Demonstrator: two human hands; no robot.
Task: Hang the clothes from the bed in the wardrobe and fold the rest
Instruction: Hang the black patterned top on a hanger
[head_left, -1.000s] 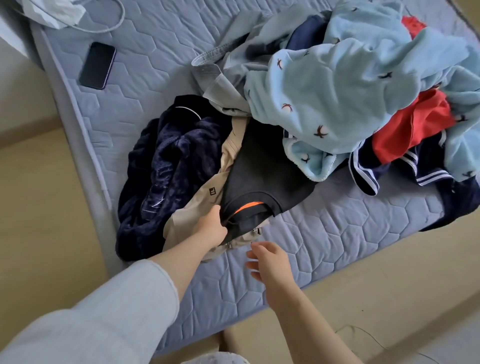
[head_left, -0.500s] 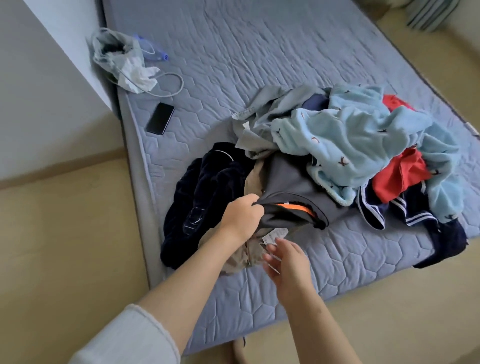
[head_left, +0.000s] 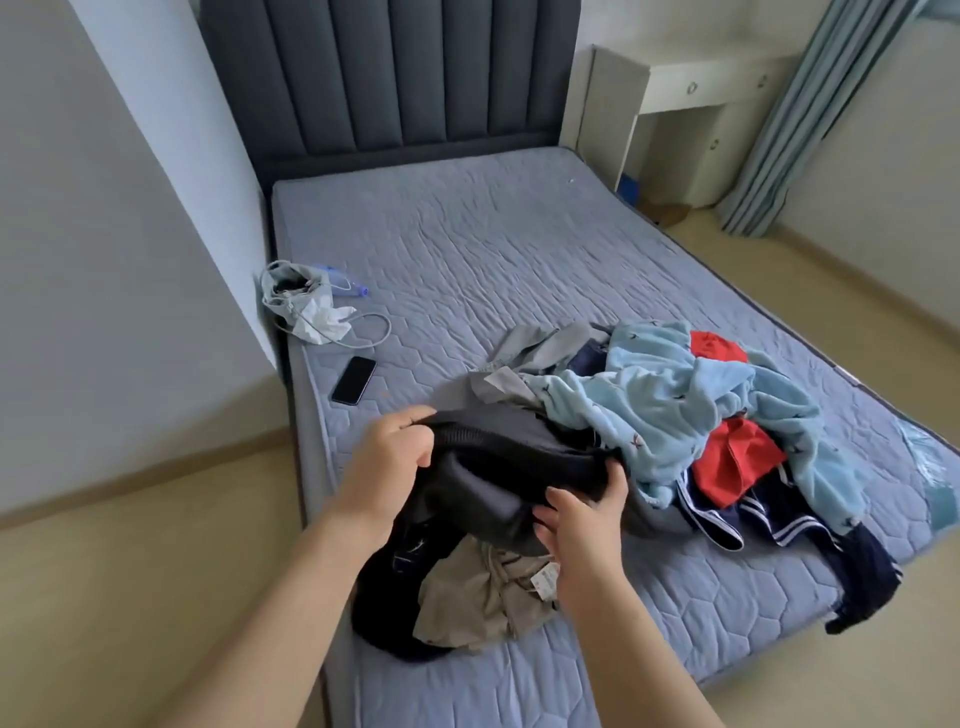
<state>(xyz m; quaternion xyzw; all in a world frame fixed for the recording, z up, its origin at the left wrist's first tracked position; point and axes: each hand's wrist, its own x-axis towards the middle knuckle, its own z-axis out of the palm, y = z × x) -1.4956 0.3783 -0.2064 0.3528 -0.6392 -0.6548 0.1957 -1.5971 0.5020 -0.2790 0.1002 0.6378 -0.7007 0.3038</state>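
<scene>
Both hands pinched the dark grey garment (head_left: 493, 467) by one edge, the left hand (head_left: 387, 462) at its far corner and the right hand (head_left: 582, 525) at its near one, probably to lift it clear of the heap on the bed (head_left: 519, 249) and see its shape. Below the grip lay a beige garment (head_left: 483, 597); what kind of garment the grey one was, I could not tell, and no wardrobe showed.

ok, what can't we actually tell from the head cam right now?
- Dark garment: type unclear; bunched between left hand and right hand.
- Wardrobe: not in the head view.
- Tag on the beige garment: print too small to read.
- Clothes pile: item count unclear; the light blue fleece covers most of it.
- Pouch by the wall: contents hidden by its folds.
</scene>
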